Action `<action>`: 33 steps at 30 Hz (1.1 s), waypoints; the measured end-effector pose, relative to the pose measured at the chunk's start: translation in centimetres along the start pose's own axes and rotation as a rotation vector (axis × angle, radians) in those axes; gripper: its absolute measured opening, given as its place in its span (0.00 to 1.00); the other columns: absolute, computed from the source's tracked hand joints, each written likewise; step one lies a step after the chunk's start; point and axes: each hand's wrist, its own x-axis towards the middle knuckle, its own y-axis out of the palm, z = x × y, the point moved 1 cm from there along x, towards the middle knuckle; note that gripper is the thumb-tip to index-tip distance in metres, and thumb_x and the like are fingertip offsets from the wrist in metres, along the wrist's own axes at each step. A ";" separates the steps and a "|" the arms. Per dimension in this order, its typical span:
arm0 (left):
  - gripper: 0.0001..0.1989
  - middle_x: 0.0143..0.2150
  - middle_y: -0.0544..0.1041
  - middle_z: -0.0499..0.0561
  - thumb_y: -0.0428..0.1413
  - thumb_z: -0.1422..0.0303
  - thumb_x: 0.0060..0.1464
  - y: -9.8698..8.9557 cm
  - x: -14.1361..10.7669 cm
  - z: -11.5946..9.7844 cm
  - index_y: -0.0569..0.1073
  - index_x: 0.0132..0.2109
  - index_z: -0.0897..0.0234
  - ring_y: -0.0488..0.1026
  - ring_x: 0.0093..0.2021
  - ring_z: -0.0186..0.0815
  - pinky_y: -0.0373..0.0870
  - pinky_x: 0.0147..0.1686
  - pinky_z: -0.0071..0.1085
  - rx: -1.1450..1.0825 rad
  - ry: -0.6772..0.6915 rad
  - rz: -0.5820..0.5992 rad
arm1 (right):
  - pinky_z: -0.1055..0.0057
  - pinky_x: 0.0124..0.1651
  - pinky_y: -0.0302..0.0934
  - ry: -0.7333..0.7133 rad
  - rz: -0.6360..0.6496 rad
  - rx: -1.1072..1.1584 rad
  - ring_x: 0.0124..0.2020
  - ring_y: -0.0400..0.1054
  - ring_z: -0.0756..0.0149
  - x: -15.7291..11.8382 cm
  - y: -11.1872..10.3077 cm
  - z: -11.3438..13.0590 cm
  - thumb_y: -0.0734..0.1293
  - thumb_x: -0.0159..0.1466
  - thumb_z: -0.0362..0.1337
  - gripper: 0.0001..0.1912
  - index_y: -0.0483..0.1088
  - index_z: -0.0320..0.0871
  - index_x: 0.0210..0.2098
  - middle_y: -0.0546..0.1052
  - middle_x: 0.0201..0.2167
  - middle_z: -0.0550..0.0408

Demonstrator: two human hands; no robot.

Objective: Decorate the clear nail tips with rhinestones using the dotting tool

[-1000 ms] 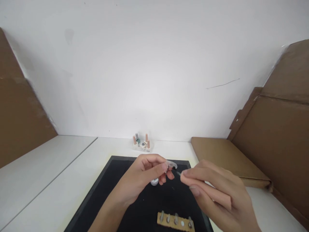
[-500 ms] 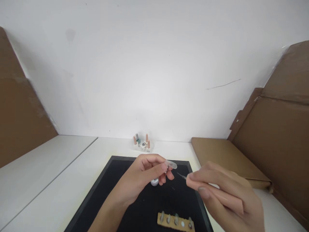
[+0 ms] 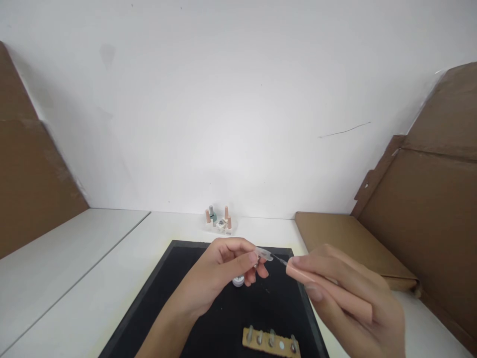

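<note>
My left hand (image 3: 223, 266) pinches a translucent false nail (image 3: 265, 254) between thumb and forefinger, its tip pointing right; the other fingers curl beneath. My right hand (image 3: 350, 298) is wrapped round the pink handle of a nail polish brush (image 3: 328, 288). The brush's thin dark tip meets the end of the false nail. Partly hidden behind my left fingers, a small round white-lidded jar (image 3: 238, 281) sits on the black mat (image 3: 223, 318). Nearer to me lies a tan strip (image 3: 266, 341) with several clear nail tips standing on it.
Against the wall, a clear organiser (image 3: 214, 227) holds several polish bottles with pink and green-grey caps. A flat cardboard box (image 3: 346, 238) lies at the right on the white table (image 3: 93, 258). Cardboard panels (image 3: 443, 199) stand at both sides.
My right hand has moved slightly left, bringing the brush tip from a small gap onto the end of the false nail. My left hand has stayed almost still.
</note>
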 end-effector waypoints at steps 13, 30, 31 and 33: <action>0.11 0.27 0.79 0.51 0.61 0.63 0.53 0.0 -0.1 0.0 0.79 0.30 0.68 0.68 0.25 0.29 0.65 0.28 0.25 0.017 -0.006 -0.010 | 0.75 0.22 0.61 -0.021 0.007 -0.003 0.22 0.68 0.71 0.0 0.0 -0.1 0.64 0.62 0.28 0.07 0.72 0.42 0.37 0.77 0.25 0.55; 0.09 0.27 0.76 0.48 0.63 0.63 0.51 -0.1 -0.3 -0.4 0.79 0.32 0.66 0.67 0.25 0.27 0.62 0.27 0.24 0.083 -0.028 -0.025 | 0.75 0.20 0.59 0.020 -0.014 0.013 0.19 0.66 0.71 -0.3 -0.1 0.0 0.63 0.64 0.32 0.05 0.71 0.44 0.36 0.73 0.21 0.58; 0.09 0.26 0.75 0.48 0.64 0.63 0.50 -0.2 -0.3 -0.4 0.79 0.32 0.67 0.67 0.25 0.27 0.62 0.27 0.24 0.077 -0.022 -0.023 | 0.74 0.20 0.60 0.016 -0.022 0.015 0.19 0.67 0.71 -0.3 0.0 0.1 0.63 0.64 0.32 0.05 0.71 0.44 0.36 0.74 0.22 0.58; 0.09 0.25 0.74 0.47 0.64 0.64 0.49 -0.2 -0.3 -0.4 0.79 0.32 0.67 0.67 0.25 0.28 0.63 0.28 0.25 0.061 -0.013 -0.014 | 0.74 0.20 0.60 0.005 -0.035 0.018 0.20 0.68 0.70 -0.2 0.0 0.1 0.63 0.64 0.32 0.05 0.72 0.43 0.36 0.75 0.23 0.56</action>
